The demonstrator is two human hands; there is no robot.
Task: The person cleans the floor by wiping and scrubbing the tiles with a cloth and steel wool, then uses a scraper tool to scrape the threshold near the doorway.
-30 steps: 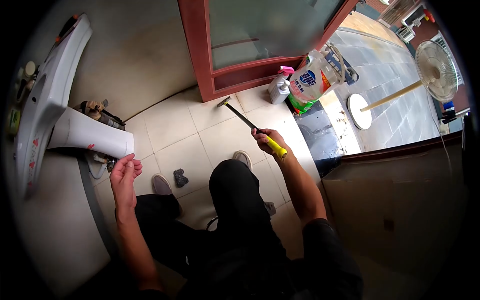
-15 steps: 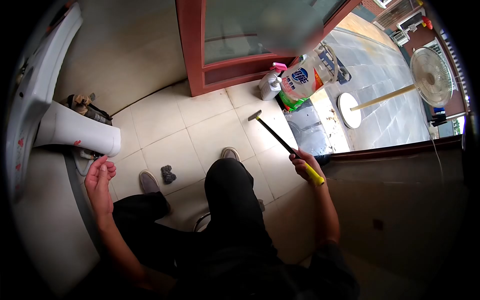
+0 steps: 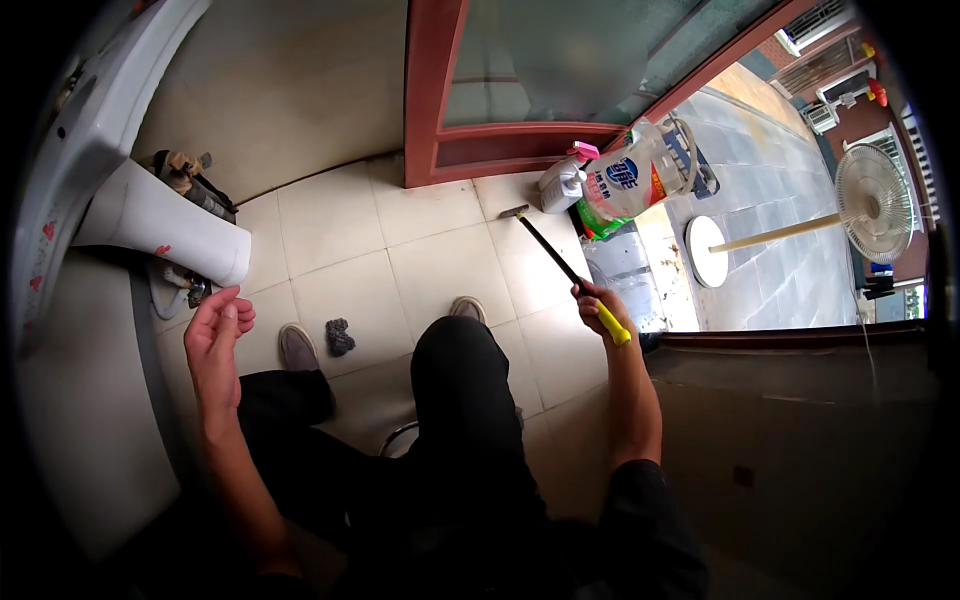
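My right hand is closed around the handle of a hammer-like tool, with a black shaft, a yellow grip end and a small dark head. The tool is raised over the tiled floor, its head up and to the left. My left hand is held palm up, fingers loosely curled and apart, with nothing in it. It is beside the foot of the white sink pedestal. A dark grey scrubber-like clump lies on the floor tiles between my shoes.
A white sink with red flower marks is at the left. Spray and pump bottles and a large detergent container stand by the red-framed door. Outside is a standing fan. Pipes show behind the pedestal.
My right hand has moved right and lower with the tool, whose head is now farther right over the floor. The left hand stays empty near the pedestal. The camera view has shifted slightly.
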